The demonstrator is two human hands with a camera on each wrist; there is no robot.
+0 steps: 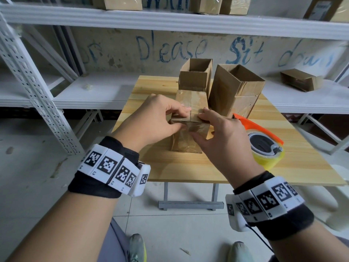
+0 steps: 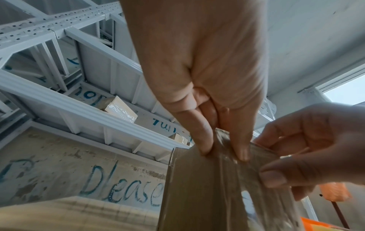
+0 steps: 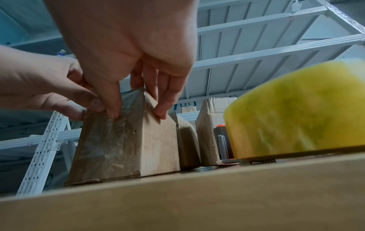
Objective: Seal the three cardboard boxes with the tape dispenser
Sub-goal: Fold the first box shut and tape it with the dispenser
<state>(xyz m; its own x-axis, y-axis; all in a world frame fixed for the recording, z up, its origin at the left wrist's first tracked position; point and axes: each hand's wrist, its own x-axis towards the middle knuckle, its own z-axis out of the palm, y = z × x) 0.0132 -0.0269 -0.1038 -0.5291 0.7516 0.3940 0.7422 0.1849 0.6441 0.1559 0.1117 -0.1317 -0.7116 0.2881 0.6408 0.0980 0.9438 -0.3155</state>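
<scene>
Near box (image 1: 190,108) taped shut; 2 rear boxes (image 1: 196,76) open; dispenser (image 1: 264,140) rt.

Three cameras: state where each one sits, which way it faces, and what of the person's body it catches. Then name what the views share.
Head: worn on the head, facing forward and down at the table; both forearms, left hand, right hand and shoes show.
Left wrist: looks along the left hand, upward toward the shelving; both hands show.
Right wrist: sits near the table edge, looking up past the tape dispenser; both hands show.
Shared: all three show both hands on the top of the near box.
</scene>
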